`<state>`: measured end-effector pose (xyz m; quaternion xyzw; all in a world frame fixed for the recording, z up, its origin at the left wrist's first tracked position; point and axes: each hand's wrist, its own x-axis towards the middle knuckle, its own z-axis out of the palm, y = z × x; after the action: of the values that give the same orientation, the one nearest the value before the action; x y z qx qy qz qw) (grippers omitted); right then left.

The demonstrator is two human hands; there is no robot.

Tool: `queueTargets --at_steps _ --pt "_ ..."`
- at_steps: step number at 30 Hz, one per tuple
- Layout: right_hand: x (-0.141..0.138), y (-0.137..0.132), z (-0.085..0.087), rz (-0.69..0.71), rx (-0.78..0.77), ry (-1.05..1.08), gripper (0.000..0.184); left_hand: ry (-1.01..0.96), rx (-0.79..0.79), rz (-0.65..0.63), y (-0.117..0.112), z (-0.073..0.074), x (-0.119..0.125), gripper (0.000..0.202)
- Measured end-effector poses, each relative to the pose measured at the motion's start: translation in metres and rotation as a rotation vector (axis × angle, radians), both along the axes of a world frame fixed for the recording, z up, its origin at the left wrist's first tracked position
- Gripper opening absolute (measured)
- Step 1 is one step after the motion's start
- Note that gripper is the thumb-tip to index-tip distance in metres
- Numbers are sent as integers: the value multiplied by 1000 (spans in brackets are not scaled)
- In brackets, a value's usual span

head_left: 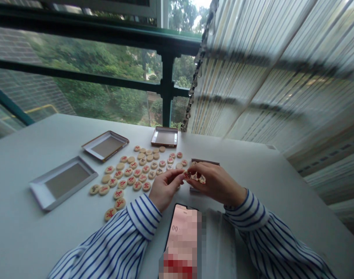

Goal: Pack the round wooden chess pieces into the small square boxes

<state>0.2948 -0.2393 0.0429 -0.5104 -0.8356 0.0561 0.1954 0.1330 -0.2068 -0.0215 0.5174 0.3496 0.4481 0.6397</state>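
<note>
Between the fingertips of both hands is a round wooden Chinese chess piece (pixel 186 175) with a red character. My left hand (pixel 164 188) pinches its left side with thumb and fingers. My right hand (pixel 216 182) grips it from the right, above a small open box (pixel 206 160) that holds several more pieces. That hand hides much of the box. Many loose chess pieces (pixel 131 180) lie spread over the white table left of my hands, some showing red or black characters and some with plain faces up.
Two shallow open trays, a grey-white one (pixel 40 197) and a brown-edged one (pixel 103 155), lie at the left. A third tray (pixel 164 145) sits near the far table edge. A phone (pixel 181 232) and a clear plastic sheet (pixel 220 240) lie in front of me. A curtain (pixel 267 77) hangs at the right.
</note>
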Motion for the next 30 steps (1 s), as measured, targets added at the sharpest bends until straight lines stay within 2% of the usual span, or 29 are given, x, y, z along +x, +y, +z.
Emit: queueTargets --at_steps 8,15,21,30 --pt "0 0 -2 15 8 20 22 19 20 11 0 1 -1 31" --pt "-2 -1 -1 44 6 28 17 30 49 -5 0 0 -2 30" --pt "-1 -1 -1 25 6 14 17 -8 -31 -11 -2 3 1 36" --pt "-2 -1 1 41 -9 19 18 -30 -7 -4 -2 1 1 27"
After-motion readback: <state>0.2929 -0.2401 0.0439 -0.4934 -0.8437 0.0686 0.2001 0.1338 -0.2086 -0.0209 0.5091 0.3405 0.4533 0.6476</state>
